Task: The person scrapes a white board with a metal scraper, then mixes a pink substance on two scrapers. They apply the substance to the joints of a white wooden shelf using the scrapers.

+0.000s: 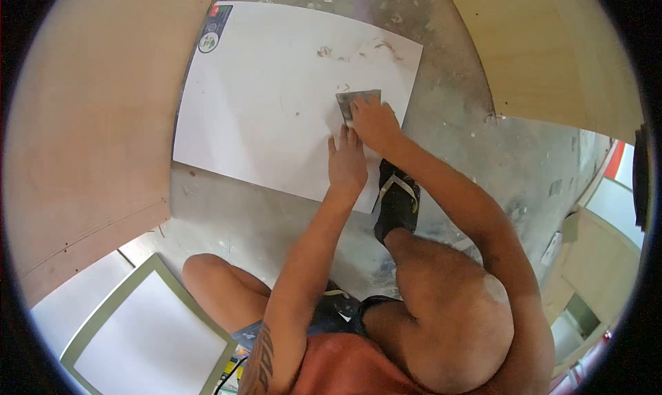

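Note:
A large white board lies flat on the floor, with a printed label at its far left corner. My right hand is closed round a wide grey scraper, its blade against the board's right part and its handle hidden by my fingers. Just left of and below it, my left hand rests palm down on the board, fingers extended and a little apart. Brownish scraps and smudges mark the board beyond the scraper.
My foot in a dark sock and flip-flop is at the board's near right corner. Wooden panels stand at the left and upper right. A green-framed white panel sits at lower left. The concrete floor is spotted with paint.

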{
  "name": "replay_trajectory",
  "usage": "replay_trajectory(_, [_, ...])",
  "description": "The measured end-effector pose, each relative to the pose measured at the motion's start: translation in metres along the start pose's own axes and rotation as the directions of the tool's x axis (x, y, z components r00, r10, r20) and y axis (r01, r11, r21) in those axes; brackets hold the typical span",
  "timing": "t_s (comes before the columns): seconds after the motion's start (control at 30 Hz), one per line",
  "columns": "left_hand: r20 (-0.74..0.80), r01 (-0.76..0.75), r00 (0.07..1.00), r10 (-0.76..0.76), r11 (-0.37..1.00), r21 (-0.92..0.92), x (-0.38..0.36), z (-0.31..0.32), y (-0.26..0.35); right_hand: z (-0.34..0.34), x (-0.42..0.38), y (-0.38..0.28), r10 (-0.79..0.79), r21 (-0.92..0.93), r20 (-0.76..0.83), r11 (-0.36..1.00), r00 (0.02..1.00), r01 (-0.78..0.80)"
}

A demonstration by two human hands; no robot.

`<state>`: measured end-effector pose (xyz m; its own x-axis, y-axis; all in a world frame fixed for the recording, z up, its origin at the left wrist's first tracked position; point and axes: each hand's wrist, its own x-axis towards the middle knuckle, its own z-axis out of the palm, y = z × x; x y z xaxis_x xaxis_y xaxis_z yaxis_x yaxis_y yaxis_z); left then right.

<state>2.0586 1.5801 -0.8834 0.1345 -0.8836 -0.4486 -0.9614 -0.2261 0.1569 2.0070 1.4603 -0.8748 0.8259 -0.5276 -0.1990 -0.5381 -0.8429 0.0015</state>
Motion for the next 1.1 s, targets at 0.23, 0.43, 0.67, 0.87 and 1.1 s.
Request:
replay_trajectory(0.23, [-0.139,-0.007,0.990,-0.008,0.994,-0.106,-0.001,0.006,0.000,0.010,0.002,0.034,0.157,-0.027,-0.041,0.987,0.987,-0.158])
replay_trajectory(0.43, [-0.234,-0.031,0.972,-0.014,0.982,-0.188,-0.002,0.007,0.003,0.012,0.002,0.051,0.195,-0.024,-0.085,0.980,0.977,-0.198])
replay_trajectory(0.67, [-0.069,0.001,0.998,-0.007,0.996,-0.087,0.007,0.001,-0.002,0.026,-0.022,0.036,0.176,0.010,-0.054,0.984,0.983,-0.176])
replay_trajectory(0.87, [-0.126,-0.036,0.992,0.023,0.994,-0.102,0.003,-0.002,-0.004,0.024,-0.011,0.046,0.325,0.099,0.097,0.937,0.941,-0.334])
replay_trajectory(1.1, [-0.170,-0.080,0.984,0.052,0.983,-0.162,-0.001,0.006,-0.009,0.015,-0.012,0.044,0.185,-0.047,-0.081,0.981,0.979,-0.189])
